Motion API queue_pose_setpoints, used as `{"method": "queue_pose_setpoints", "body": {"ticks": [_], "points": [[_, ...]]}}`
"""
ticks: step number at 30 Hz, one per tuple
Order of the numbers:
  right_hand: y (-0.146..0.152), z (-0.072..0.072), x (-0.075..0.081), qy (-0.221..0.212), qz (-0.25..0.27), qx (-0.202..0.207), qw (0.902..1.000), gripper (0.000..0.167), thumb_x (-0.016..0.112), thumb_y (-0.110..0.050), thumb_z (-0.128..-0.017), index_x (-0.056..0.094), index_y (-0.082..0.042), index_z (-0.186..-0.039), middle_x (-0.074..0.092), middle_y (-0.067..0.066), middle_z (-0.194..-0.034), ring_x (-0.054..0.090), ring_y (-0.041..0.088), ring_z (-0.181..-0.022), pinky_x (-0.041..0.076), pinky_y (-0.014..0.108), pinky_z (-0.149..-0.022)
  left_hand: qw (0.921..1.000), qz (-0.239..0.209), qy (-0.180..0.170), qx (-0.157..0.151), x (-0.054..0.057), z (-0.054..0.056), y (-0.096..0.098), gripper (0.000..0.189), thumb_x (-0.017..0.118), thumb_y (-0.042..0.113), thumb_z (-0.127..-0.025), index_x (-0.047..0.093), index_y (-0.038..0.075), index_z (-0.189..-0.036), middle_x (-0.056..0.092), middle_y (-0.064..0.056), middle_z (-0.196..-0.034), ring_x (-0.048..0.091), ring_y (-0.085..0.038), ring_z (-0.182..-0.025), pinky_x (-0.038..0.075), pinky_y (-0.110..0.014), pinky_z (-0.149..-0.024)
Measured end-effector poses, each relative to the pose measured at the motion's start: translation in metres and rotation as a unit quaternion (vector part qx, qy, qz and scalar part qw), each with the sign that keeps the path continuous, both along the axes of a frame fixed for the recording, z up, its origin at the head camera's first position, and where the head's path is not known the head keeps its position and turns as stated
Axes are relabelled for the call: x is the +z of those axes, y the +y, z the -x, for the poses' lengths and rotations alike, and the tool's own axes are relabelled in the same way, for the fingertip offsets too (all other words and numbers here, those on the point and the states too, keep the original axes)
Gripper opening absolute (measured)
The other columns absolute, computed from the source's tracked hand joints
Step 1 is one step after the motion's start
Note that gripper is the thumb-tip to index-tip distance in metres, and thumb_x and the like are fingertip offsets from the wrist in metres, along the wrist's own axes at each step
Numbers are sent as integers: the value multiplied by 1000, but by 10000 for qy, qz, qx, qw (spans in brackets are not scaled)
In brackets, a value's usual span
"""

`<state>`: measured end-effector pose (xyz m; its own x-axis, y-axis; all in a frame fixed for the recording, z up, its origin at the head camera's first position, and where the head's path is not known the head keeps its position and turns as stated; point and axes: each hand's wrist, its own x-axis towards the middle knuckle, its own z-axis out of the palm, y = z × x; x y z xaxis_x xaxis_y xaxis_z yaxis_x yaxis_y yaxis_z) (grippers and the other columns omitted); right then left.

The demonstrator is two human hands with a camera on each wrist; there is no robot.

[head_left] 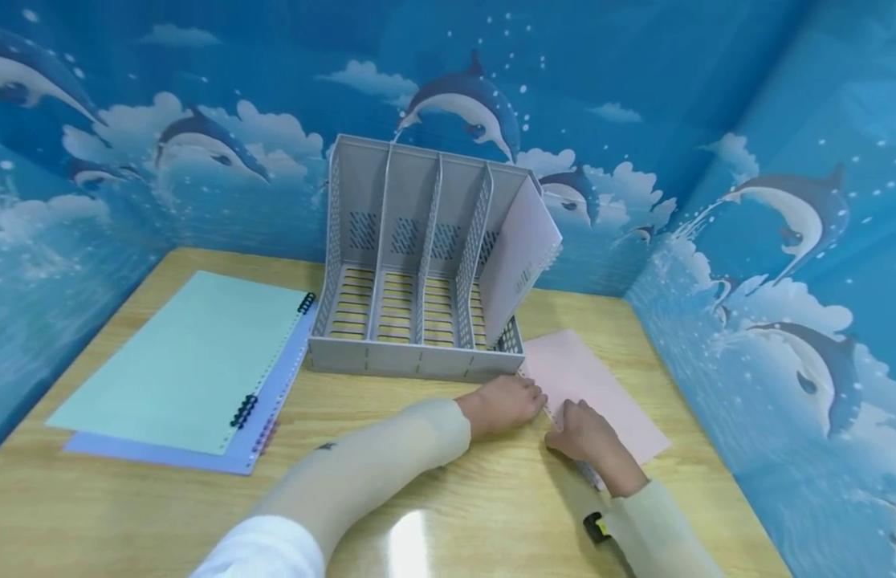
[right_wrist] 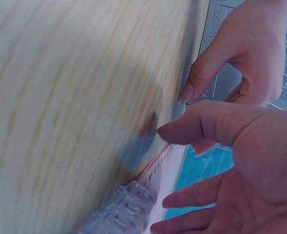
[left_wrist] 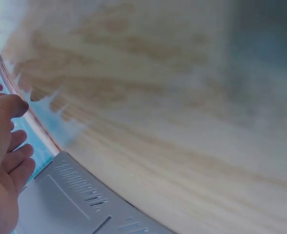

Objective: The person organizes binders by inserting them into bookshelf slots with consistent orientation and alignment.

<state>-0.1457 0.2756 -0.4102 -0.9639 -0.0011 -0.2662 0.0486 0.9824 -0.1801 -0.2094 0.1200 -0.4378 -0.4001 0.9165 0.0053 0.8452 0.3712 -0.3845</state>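
Note:
A pink notebook (head_left: 592,385) with a clear ring binding (right_wrist: 129,207) lies flat to the right of a grey file rack (head_left: 419,363). My left hand (head_left: 502,405) is at the upper end of its bound edge, close by the rack's front right corner. In the left wrist view the left thumb (left_wrist: 14,105) stands apart from the loosely bent fingers. My right hand (head_left: 588,437) is lower along the same edge. Its thumb and straight fingers are spread apart in the right wrist view, with the bound edge running beneath them.
Another pink notebook (head_left: 520,253) leans upright in the rack's rightmost slot. On the left side of the wooden table (head_left: 166,522) a green notebook (head_left: 181,361) overlaps a blue-violet one (head_left: 166,457). Dolphin-patterned curtains (head_left: 289,72) stand behind and beside the table.

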Motion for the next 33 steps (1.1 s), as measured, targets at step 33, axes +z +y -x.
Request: {"method": "queue_pose_setpoints", "body": {"ticks": [33], "points": [[7, -3, 6, -350, -248, 91, 9990, 25, 70, -13, -69, 52, -3, -82, 53, 7, -71, 51, 23, -63, 45, 35, -54, 9972, 412, 344, -528, 3, 14, 27, 19, 53, 22, -99, 70, 22, -108, 69, 8, -102, 63, -8, -88, 54, -21, -74]]}}
